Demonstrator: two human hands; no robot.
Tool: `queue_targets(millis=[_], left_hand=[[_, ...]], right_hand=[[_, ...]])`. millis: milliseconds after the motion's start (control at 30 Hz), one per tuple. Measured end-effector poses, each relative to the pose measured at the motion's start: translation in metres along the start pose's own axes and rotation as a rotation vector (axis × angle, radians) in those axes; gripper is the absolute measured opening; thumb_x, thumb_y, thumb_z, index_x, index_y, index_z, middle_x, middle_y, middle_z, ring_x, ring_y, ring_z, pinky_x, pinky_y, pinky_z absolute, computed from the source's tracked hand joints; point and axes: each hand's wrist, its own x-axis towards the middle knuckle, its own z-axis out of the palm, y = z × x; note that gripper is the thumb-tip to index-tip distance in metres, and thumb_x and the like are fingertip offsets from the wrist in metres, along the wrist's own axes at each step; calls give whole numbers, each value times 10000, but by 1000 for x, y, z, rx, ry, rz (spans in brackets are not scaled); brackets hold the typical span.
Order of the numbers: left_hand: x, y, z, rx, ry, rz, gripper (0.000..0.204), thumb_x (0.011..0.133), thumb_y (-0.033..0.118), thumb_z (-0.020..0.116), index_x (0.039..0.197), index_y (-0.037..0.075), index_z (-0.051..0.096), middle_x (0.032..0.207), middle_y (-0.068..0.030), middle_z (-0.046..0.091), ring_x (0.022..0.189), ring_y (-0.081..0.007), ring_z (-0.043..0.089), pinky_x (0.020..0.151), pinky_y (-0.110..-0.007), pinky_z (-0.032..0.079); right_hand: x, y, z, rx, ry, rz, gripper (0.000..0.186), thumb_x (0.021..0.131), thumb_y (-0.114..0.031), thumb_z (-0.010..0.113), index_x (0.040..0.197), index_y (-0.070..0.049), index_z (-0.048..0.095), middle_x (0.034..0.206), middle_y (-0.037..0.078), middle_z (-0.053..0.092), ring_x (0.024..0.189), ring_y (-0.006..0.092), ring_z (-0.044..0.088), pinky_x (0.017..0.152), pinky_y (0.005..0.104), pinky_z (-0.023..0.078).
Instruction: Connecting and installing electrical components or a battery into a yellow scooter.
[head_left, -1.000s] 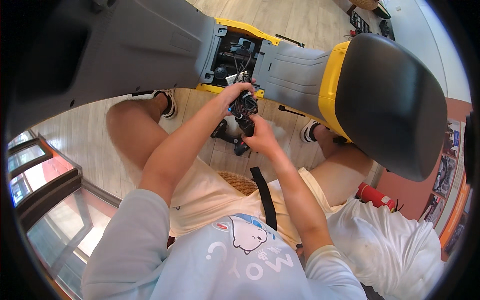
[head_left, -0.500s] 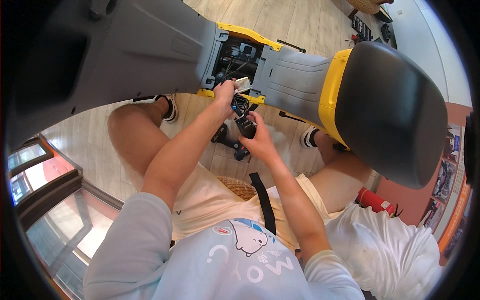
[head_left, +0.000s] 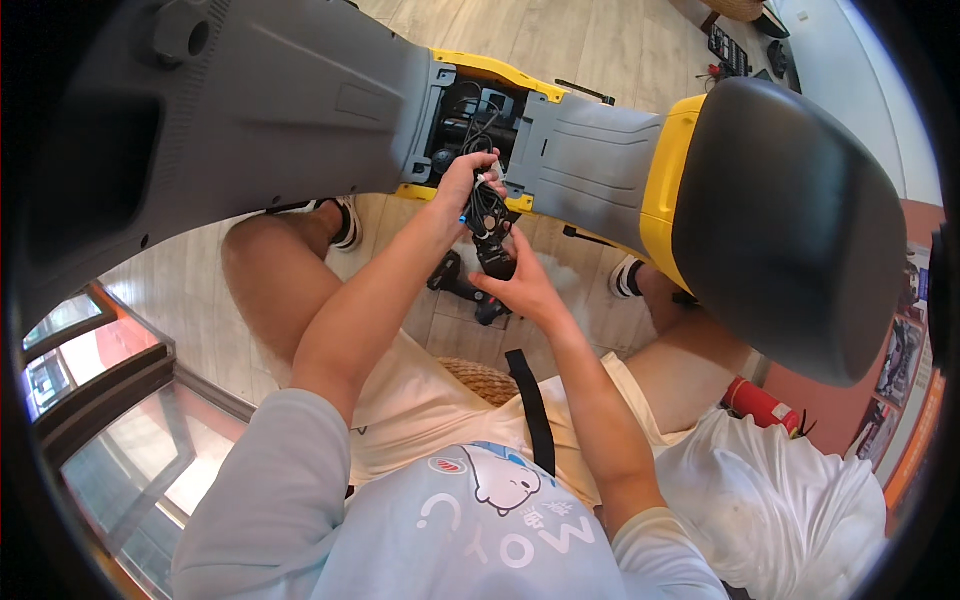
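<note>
My left hand [head_left: 462, 182] grips a bundle of black cables [head_left: 485, 212] with a small blue piece, just over the near edge of an open compartment [head_left: 450, 115] in a grey-and-yellow scooter. A pale piece shows partly behind its fingers. Below it, my right hand [head_left: 528, 288] holds a black part [head_left: 495, 255] hanging from the bundle, thumb and fingers around it. A black cordless power tool [head_left: 448, 270] lies lower down, partly hidden by the part and my hand, over a pale fluffy patch on the floor.
The black seat [head_left: 785, 220] is at right, the grey front panel [head_left: 250, 100] at left. Also in view are a glass display case [head_left: 120, 450], a red fire extinguisher [head_left: 760, 405], white cloth [head_left: 760, 500], a woven stool [head_left: 470, 380] under me and a tool case [head_left: 727, 50] beyond the scooter.
My left hand moved toward the compartment, then slightly right with the cables. The pale piece that stood out half a second ago is now mostly hidden. My right hand shifted slightly on the black part.
</note>
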Motion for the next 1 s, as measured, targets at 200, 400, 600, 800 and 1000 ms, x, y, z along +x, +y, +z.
queue_targets(millis=[200, 400, 600, 800, 1000], left_hand=[[2, 0, 2, -34, 25, 18, 129, 967, 224, 554, 962, 103, 510, 547, 11, 417, 475, -124, 426, 516, -295, 458], [6, -3, -5, -75, 26, -29, 147, 972, 240, 554, 931, 105, 511, 550, 4, 430, 473, -139, 427, 510, -282, 460], [-2, -3, -1, 113, 138, -28, 166, 976, 192, 532, 865, 75, 498, 573, 28, 435, 457, -94, 412, 487, -247, 451], [-3, -6, 9, 299, 271, 89, 164, 942, 174, 573, 851, 54, 508, 598, -2, 461, 464, -134, 486, 496, -281, 498], [6, -3, 13, 677, 446, 290, 218, 913, 174, 599, 1015, -14, 557, 824, -106, 611, 640, -202, 637, 547, -360, 546]], right_hand=[[4, 17, -1, -22, 41, 20, 976, 758, -193, 837, 1477, 92, 242, 1260, 198, 607, 1100, 209, 625, 964, 320, 479], [5, 33, 2, -87, 73, -8, 971, 740, -252, 845, 1444, 122, 291, 1242, 210, 608, 1119, 233, 616, 972, 329, 473], [3, 28, 8, -101, 46, 68, 960, 728, -263, 847, 1425, 124, 314, 1186, 202, 631, 1101, 244, 620, 967, 335, 469], [5, 39, 6, -114, 108, 57, 964, 728, -256, 843, 1450, 88, 305, 1105, 183, 639, 1022, 240, 633, 928, 339, 486], [1, 26, 7, -61, 227, 20, 942, 751, -232, 818, 1482, 28, 284, 1118, 177, 640, 985, 223, 650, 900, 344, 502]])
